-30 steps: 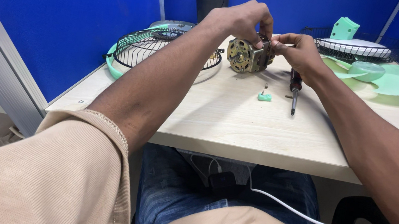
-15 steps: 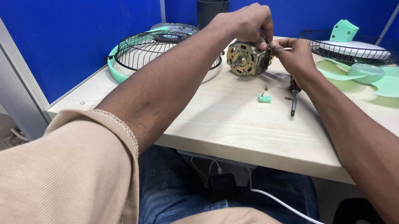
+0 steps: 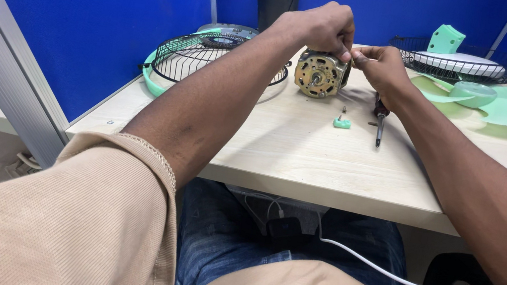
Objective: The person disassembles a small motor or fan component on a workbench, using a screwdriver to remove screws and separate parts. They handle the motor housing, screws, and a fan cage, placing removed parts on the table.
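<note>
A brass-coloured fan motor (image 3: 318, 75) stands on the pale wooden desk (image 3: 305, 157). My left hand (image 3: 321, 27) rests curled over the motor's top, fingertips pinched at its upper right edge. My right hand (image 3: 381, 66) meets it there, thumb and forefinger pinched together just right of the motor; any small part between the fingers is too small to make out. A screwdriver (image 3: 379, 122) lies on the desk under my right wrist. A small green plastic piece (image 3: 341, 122) with a screw lies in front of the motor.
A black wire fan guard with a green rim (image 3: 212, 62) lies left of the motor. A second guard (image 3: 467, 59) sits at the back right, with green fan blades (image 3: 487, 104) before it. A dark cup (image 3: 276, 5) stands by the blue partition. A white cable (image 3: 407, 279) crosses my lap.
Both hands stay at the motor's upper right edge. Their fingertips have drawn closer together, and the view has shifted slightly.
</note>
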